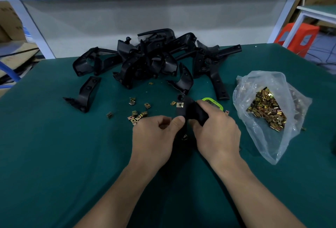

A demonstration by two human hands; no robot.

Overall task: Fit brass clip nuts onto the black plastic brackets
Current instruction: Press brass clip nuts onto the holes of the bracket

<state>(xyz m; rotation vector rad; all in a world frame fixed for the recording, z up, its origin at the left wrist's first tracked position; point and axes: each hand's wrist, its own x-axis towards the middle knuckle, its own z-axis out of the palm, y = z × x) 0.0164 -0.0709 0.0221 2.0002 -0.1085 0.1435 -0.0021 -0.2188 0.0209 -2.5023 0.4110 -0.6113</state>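
Both my hands hold one black plastic bracket (190, 109) above the green table. My left hand (158, 136) grips its lower part, thumb pressed against the plastic. My right hand (216, 131) is curled round its right side. A brass clip nut (180, 104) sits on the bracket's upper edge. Loose brass clip nuts (137, 115) lie scattered on the mat just left of my hands. A clear plastic bag (283, 136) at the right holds many more brass clip nuts (267, 111).
A heap of black brackets (151, 58) fills the table's far middle; single brackets lie at the left (87, 94) and right (218, 84). A green-edged device (214, 104) lies behind my right hand. An orange stool (298, 34) stands beyond the table's right corner.
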